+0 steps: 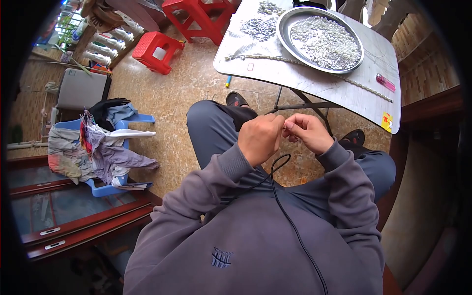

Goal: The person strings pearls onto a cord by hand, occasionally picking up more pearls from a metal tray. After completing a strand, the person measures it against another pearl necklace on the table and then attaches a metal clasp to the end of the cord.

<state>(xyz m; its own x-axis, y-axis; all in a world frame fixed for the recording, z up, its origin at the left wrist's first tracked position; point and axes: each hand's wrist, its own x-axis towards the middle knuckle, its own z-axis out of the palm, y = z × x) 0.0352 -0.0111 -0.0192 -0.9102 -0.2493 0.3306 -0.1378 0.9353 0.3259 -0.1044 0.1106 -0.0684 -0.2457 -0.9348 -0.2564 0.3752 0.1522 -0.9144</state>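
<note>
My left hand (pixel 258 139) and my right hand (pixel 310 133) meet above my lap, just short of the table's near edge. Both are closed, with fingertips pinched close together. Whatever lies between them is too small and hidden to name. On the table ahead, a round metal tray (pixel 283 39) holds a heap of small pearly beads (pixel 325 42). A strand of beads (pixel 366 88) runs along the table in front of the tray and partly under its rim.
On the white table (pixel 314 78) are piles of silvery pieces (pixel 259 28), a pink lighter (pixel 386 82) and a yellow sticker (pixel 387 120). Red stools (pixel 156 51) stand at upper left. A blue chair (pixel 101 189) bears clothes. A black cable (pixel 290 216) crosses my lap.
</note>
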